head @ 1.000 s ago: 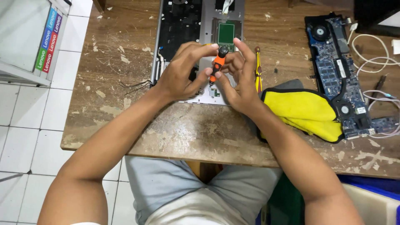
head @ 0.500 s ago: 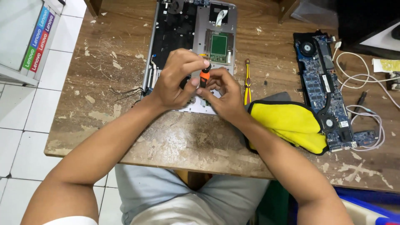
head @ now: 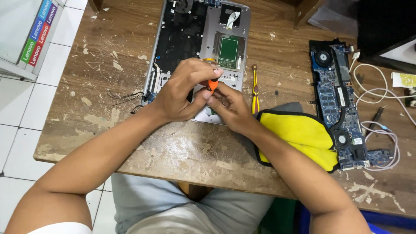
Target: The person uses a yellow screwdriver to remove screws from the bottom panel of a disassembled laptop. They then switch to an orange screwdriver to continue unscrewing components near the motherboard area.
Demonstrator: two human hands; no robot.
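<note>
An opened silver laptop case (head: 197,30) lies on the worn wooden table (head: 173,147), its black inner side and a green board exposed. Over its near edge, my left hand (head: 180,93) is curled around the orange handle of a small screwdriver (head: 212,83). My right hand (head: 229,106) meets it from the right, its fingertips pinching the same tool lower down. What lies under the tip is hidden by my fingers.
A yellow-handled screwdriver (head: 255,89) lies just right of my hands. A yellow cloth with black edging (head: 303,134) sits under my right forearm. A blue motherboard with fans (head: 340,99) and white cables (head: 377,93) lie at the right. Thin black wires (head: 123,99) trail left of the case.
The camera view has shifted, so the table sits lower in the picture. Both hands stay together on the orange screwdriver over the case's near edge.
</note>
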